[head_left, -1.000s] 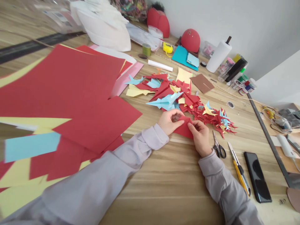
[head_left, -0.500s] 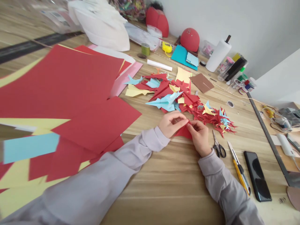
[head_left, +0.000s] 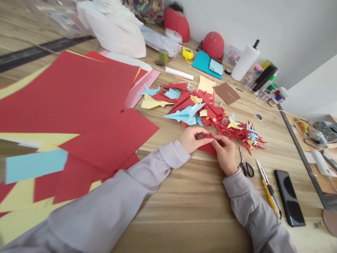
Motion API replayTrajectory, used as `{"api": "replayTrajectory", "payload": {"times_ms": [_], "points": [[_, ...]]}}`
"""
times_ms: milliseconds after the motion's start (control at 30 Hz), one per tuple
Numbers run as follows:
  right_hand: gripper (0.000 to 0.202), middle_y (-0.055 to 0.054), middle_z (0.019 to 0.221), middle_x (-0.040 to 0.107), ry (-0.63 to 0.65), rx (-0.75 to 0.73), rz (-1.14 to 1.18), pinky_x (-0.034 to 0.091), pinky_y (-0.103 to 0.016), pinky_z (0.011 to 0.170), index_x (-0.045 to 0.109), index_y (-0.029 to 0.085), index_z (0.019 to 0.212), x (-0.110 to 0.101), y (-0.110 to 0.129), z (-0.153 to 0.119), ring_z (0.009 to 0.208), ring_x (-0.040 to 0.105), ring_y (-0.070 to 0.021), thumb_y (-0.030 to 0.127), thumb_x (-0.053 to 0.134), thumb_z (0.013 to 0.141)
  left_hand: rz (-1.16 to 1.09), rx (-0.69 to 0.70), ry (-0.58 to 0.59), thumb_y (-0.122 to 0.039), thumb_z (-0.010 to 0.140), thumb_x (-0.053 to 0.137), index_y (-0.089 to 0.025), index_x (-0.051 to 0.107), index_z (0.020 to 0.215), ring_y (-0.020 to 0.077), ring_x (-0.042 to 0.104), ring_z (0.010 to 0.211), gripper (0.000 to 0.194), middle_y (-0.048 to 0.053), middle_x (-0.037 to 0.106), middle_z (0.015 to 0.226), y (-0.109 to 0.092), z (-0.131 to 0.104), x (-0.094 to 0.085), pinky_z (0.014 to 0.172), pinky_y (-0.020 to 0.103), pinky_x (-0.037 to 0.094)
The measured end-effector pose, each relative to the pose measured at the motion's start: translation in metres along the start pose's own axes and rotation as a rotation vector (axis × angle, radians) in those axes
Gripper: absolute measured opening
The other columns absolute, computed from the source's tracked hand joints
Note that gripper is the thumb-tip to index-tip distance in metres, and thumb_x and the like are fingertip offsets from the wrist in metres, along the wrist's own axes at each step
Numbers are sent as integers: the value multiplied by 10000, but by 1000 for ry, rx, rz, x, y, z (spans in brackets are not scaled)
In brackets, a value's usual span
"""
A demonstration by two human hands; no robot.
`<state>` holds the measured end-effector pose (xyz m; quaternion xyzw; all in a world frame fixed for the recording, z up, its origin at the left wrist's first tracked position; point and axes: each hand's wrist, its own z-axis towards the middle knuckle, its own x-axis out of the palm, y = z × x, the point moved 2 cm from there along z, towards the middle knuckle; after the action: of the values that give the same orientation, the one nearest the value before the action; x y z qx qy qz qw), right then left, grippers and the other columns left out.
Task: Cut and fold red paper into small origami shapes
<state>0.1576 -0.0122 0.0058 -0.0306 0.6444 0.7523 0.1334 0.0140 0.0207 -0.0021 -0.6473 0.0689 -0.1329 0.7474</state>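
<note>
A small piece of red paper (head_left: 207, 147) is pinched between my two hands above the wooden table, its top edge folded. My left hand (head_left: 193, 140) grips it from the left with thumb and fingers, and my right hand (head_left: 225, 153) grips it from the right. The thumbs nearly meet at the paper's upper edge. Just behind my hands lies a heap of folded red, blue and yellow paper pieces (head_left: 205, 109). Part of the held paper is hidden by my fingers.
Large red sheets (head_left: 71, 91) cover the left side, over yellow and blue ones. Scissors (head_left: 246, 167), a yellow cutter (head_left: 269, 193) and a black phone (head_left: 289, 198) lie right of my right hand. A paper roll (head_left: 245, 62) and bottles stand at the back.
My fingertips have shifted slightly along the red paper, and less of the paper shows below them. My left wrist has moved up a little.
</note>
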Motion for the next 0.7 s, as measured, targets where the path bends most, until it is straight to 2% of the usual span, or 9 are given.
{"api": "replayTrajectory", "payload": {"times_ms": [133, 233, 367, 700], "points": [[172, -16, 731, 699, 0, -10, -5, 467, -274, 645, 706, 186, 769, 0, -2, 0, 668, 594, -150, 345, 704, 704, 7, -7, -25, -396, 600, 769, -129, 708, 746, 125, 550, 593, 310, 23, 650, 644, 1, 1, -1, 566, 246, 460], [173, -18, 744, 704, 1, -12, 8, 472, -278, 659, 709, 189, 775, 0, -2, 0, 685, 602, -155, 349, 706, 710, 8, 5, -45, -400, 631, 748, -130, 722, 749, 153, 592, 661, 296, 44, 680, 696, -2, 2, -2, 626, 266, 484], [177, -23, 764, 708, 3, -1, 23, 475, -285, 681, 710, 189, 781, -1, -2, 0, 707, 608, -160, 350, 716, 708, -4, 43, -8, -403, 716, 674, -135, 728, 721, 183, 630, 767, 273, 63, 708, 768, -8, 2, -4, 741, 292, 497], [223, 5, 680, 642, -27, 80, 104, 430, -241, 589, 654, 170, 728, -1, -5, 0, 614, 538, -113, 362, 751, 668, 5, 22, 28, -393, 743, 640, -127, 725, 737, 190, 630, 788, 279, 67, 709, 789, -6, 3, -5, 764, 303, 496]]}}
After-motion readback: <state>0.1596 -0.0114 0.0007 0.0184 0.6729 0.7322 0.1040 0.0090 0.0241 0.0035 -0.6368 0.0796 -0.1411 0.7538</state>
